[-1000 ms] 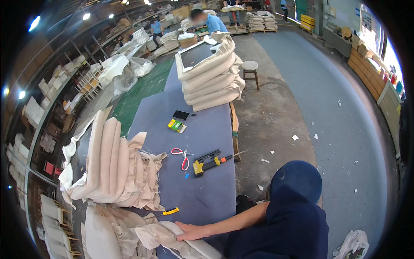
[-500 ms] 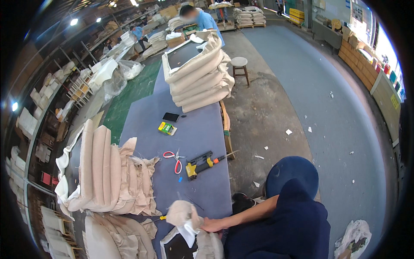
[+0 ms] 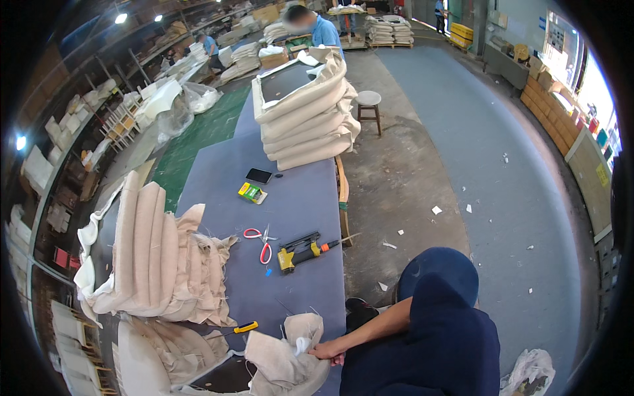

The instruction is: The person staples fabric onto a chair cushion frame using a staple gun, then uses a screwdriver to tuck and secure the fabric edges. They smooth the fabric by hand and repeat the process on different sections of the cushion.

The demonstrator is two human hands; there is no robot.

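My right hand [image 3: 328,351] comes in from the right at the table's near edge, its fingers closed on the beige fabric [image 3: 271,364] of a padded panel. This fabric is bunched up, with a bit of white lining [image 3: 302,344] beside my fingers. Part of the panel's dark board [image 3: 221,377] shows to the left. My left hand cannot be seen. A yellow-handled screwdriver [image 3: 246,327] lies just beyond the fabric. Farther up the table are a yellow and black staple gun [image 3: 300,252] and red-handled scissors [image 3: 265,249].
A stack of beige padded panels [image 3: 148,244] stands at the left, another [image 3: 304,119] at the far end. A phone [image 3: 259,175] and a small green and yellow box [image 3: 252,193] lie between. A person in blue [image 3: 325,32] is behind the far stack. A stool [image 3: 368,99] stands beyond the table.
The fabric beside my right hand has opened out leftward and now covers much of the dark board. More of the screwdriver shows. The whole view has shifted slightly.
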